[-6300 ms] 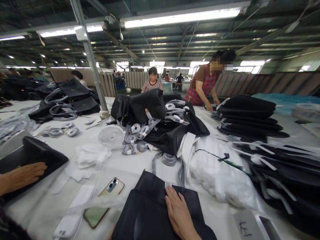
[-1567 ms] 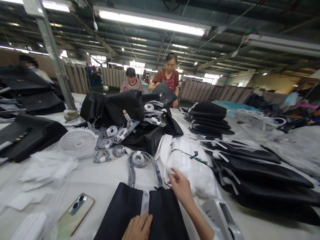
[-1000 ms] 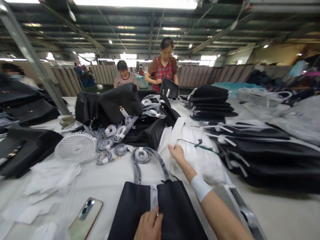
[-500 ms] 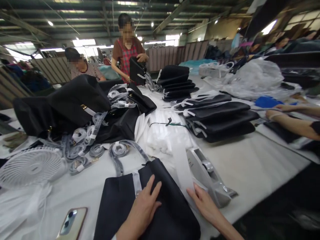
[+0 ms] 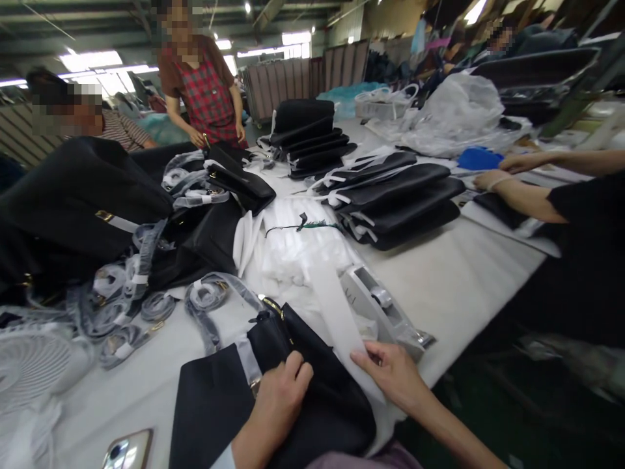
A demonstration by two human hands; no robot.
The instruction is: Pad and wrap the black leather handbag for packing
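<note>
A black handbag (image 5: pixel 312 404) lies flat on the white table in front of me, its wrapped strap (image 5: pixel 209 306) trailing away to the far side. My left hand (image 5: pixel 280 397) is curled over the bag's upper edge, fingers closed on the leather. My right hand (image 5: pixel 390 374) pinches the near end of a long white foam strip (image 5: pixel 336 312) that runs back to a pile of white foam sheets (image 5: pixel 297 244). A white tape dispenser (image 5: pixel 385 309) stands just beyond my right hand.
Stacks of black bags (image 5: pixel 390 195) lie at centre right; more bags and wrapped straps (image 5: pixel 122 280) are heaped at left. A white fan (image 5: pixel 29 358) and a phone (image 5: pixel 124 451) are at the lower left. A person's arms (image 5: pixel 527 189) rest on the right; two people stand across the table.
My left hand has gone from lying flat on the bag to curling over its top edge. My right hand has drawn the white strip nearer. The view has swung to the right.
</note>
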